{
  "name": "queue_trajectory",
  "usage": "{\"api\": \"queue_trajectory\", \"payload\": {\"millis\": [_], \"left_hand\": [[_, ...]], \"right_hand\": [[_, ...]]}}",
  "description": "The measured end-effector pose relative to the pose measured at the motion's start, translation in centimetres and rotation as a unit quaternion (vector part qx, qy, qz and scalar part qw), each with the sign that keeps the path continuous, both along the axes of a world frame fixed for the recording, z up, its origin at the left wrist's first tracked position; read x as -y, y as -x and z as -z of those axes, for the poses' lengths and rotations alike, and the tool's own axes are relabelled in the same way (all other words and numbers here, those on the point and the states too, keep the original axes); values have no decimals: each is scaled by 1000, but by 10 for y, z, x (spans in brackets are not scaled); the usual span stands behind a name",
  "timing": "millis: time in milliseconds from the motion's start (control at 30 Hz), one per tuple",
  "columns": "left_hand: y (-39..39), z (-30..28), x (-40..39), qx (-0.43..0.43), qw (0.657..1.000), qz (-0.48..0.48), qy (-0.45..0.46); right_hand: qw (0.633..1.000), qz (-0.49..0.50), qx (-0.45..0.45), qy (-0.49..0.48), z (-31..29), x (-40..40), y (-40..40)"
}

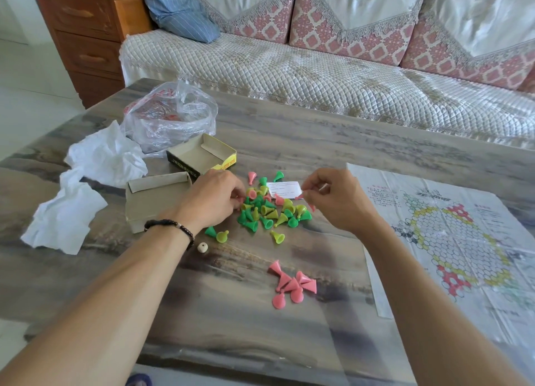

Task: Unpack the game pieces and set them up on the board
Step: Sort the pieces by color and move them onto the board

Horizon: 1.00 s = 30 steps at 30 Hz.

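Pink plastic shows in the right hand's grip (330,198): thumb and forefinger are pinched on what looks like a small pink cone-shaped game piece (299,196), the other fingers curled under. The left hand's grip (215,196) has its fingers bent down at the near-left edge of the mixed pile of green, yellow-green and pink plastic cone pieces (267,209); whether it already pinches a piece I cannot tell, since the fingertips are hidden among them. That pile lies between the two grips, touching both, with a small white printed slip (283,189) on its far side. Nearer the person than either grip lies a sorted cluster of pink cones (291,284), tipped on their sides with tips pointing various ways. The unfolded paper game board with its hexagon star pattern (451,240) lies flat on the grey marbled desk (231,327), to the right of the right grip and well apart from the left, so the right hand is judged better placed to carry pieces across. Left of the left grip sit an open cardboard box half (153,203), its yellow-edged tray (202,153), crumpled white tissue (86,188) and a clear plastic bag (170,116).
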<state>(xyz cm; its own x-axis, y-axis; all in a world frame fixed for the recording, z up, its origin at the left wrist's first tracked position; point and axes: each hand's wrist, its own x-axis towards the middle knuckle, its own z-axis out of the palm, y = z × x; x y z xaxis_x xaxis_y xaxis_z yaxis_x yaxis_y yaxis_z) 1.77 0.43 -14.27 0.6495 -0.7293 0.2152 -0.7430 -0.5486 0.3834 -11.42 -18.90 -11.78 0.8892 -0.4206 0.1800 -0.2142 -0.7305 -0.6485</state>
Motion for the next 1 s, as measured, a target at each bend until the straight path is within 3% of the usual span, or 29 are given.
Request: {"api": "queue_trajectory", "payload": {"millis": [267,433,600,767,1000], "left_hand": [[3,-20,-9,-27,999,-7,-19],[39,-50,2,-78,993,69,63],[106,-34,43,-130,966,214,-66],[116,-23,54,-137,954,221,-152],[112,-19,52,-163,952,214,-148]], "right_hand": [[992,-59,-98,-56,1,-13,51],[991,-42,-119,-43,4,-14,81],[991,6,-133,-30,6,-13,108],[990,26,-135,-23,8,-14,120],[991,7,-123,-59,16,-23,118]]}}
